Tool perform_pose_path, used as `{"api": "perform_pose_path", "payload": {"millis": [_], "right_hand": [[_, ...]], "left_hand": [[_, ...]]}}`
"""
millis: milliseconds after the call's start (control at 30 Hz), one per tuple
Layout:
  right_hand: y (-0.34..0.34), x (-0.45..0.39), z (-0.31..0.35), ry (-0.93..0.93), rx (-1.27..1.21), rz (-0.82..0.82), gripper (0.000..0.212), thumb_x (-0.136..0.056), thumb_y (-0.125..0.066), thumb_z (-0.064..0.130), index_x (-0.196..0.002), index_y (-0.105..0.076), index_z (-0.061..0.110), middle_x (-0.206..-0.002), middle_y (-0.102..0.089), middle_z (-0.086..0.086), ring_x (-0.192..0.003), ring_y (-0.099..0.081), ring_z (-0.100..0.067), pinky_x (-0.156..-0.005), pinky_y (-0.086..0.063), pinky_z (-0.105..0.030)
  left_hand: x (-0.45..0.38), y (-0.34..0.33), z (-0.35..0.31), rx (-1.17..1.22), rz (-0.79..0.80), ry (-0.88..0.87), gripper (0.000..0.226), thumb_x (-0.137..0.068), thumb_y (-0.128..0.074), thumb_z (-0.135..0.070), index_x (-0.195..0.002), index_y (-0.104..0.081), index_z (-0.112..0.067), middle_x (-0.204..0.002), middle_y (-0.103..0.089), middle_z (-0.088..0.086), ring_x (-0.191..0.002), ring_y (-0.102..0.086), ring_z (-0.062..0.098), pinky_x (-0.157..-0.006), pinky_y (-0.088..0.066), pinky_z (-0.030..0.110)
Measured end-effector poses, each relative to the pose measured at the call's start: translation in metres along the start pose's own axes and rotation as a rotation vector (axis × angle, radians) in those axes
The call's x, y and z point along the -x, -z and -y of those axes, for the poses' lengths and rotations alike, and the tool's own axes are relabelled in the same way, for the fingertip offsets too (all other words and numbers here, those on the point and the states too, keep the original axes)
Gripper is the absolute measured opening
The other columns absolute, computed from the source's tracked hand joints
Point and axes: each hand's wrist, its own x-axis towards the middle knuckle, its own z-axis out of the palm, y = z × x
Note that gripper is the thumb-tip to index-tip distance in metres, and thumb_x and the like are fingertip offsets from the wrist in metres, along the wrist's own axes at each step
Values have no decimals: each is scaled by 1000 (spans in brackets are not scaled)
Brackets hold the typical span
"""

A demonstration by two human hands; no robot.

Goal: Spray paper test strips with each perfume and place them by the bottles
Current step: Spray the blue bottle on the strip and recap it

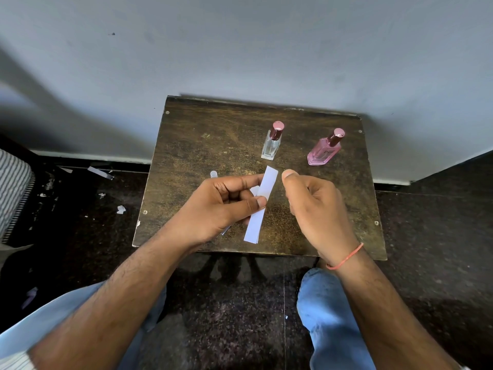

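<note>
My left hand [224, 206] pinches white paper test strips [262, 204] between thumb and fingers above the small wooden table [202, 145]; at least two strips overlap in the grip. My right hand [314, 209] hovers just right of the strips with fingers loosely curled and thumb raised, holding nothing. A clear perfume bottle [272, 144] with a rose metallic cap stands at the table's back middle. A pink perfume bottle [324, 152] with a similar cap stands to its right. A small clear cap or vial [213, 174] peeks out behind my left hand.
The table stands against a pale wall [240, 49]. Paper scraps [121, 209] litter the dark floor on the left. A striped fabric object [13, 190] is at the far left. My knees in blue jeans [328, 316] are below the table's front edge.
</note>
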Motion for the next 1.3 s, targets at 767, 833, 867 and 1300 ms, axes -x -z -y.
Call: {"api": "perform_pose_path", "payload": {"millis": [767,833,867,1300], "right_hand": [[-2,-2,-3,-5,-69,-11,75,-93,-51,71,-67,-43,1,-68,-46,-27,-58,-40,-22,-60,-43,-55],[-2,-1,-2,15,-62,-2,69,-93,-50,65,-66,-40,3,-67,-43,-26,-58,-39,-23,-62,-42,-55],[-2,-1,-2,23,-62,9,66,-94,-50,64,-66,-38,4,-67,-42,-26,-59,-38,-23,-62,-42,-56],[26,-13,-40,161,10,62,23,-107,-56,39,-113,-51,18,-89,-67,-2,-72,-59,-21,-66,-53,-49]], "left_hand": [[0,1,2,12,-3,-3,38,-94,-72,3,-116,-76,-27,-65,-66,-14,-61,-59,-3,-64,-50,12],[0,1,3,13,-5,-2,38,-94,-73,3,-115,-77,-29,-65,-66,-14,-61,-59,-2,-64,-50,12],[-1,1,3,13,-5,-3,38,-94,-73,3,-114,-77,-28,-65,-66,-14,-61,-59,-3,-63,-50,12],[-4,11,7,8,-28,-10,36,-96,-73,-2,-131,-75,-12,-72,-69,-9,-73,-65,4,-69,-57,18]]}}
